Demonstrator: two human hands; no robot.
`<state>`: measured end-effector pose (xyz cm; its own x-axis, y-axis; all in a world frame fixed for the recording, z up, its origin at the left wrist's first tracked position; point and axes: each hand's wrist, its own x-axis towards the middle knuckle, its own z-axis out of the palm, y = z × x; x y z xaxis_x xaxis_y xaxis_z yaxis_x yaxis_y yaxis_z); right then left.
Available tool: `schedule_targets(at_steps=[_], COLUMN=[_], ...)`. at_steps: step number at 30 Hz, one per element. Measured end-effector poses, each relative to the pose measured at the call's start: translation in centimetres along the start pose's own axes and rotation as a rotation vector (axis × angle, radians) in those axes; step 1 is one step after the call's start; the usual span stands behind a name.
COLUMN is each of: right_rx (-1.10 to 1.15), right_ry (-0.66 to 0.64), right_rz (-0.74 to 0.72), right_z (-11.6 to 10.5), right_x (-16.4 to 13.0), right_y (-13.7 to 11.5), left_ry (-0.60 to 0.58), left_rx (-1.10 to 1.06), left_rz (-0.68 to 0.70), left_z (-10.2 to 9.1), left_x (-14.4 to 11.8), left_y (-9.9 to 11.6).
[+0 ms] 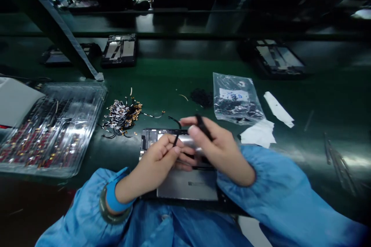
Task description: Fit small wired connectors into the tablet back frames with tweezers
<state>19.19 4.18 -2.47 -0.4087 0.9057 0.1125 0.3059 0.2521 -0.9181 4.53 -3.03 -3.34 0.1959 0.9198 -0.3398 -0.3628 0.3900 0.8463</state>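
Opened tablet chassis, flat on the green surface at its near edge, with both hands over its upper half: left hand pinched closed on a thin black cable; right hand closed round a slim black tool. Left of the chassis: heap of small flex cables, and beyond it a clear plastic tray. Right of the chassis: clear parts bag and white paper scraps.
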Motion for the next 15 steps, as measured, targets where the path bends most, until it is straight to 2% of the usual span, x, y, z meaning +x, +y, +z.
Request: schedule_targets(at_steps=[2,5,7,9,11,15], right_rx=[-0.112,-0.271,-0.369,-0.459,-0.525,-0.569], right_ry=[0.001,0.091,0.1,0.058,0.016,-0.017], right_rz=[-0.082,-0.256,-0.411,-0.532,-0.593,-0.641], right_z=[0.8,1.5,1.7,1.8,1.9,2.3], right_x=[-0.4,-0.9,-1.3,-1.7,-2.2,-2.8], right_y=[-0.6,-0.8,-0.7,-0.6,-0.5,-0.4], left_ry=[0.031,0.279,0.44,0.526,0.575,0.586], left_rx=[0.22,0.629,0.737,0.75,0.754,0.768], left_rz=[0.105,0.441,0.589,0.636,0.645,0.651], left_z=[0.1,-0.1,-0.4,-0.5,-0.6,-0.3], left_x=[-0.1,-0.5,-0.8,-0.9,-1.1,-1.2], left_y=[-0.2,-0.5,-0.5,-0.4,-0.4,-0.5])
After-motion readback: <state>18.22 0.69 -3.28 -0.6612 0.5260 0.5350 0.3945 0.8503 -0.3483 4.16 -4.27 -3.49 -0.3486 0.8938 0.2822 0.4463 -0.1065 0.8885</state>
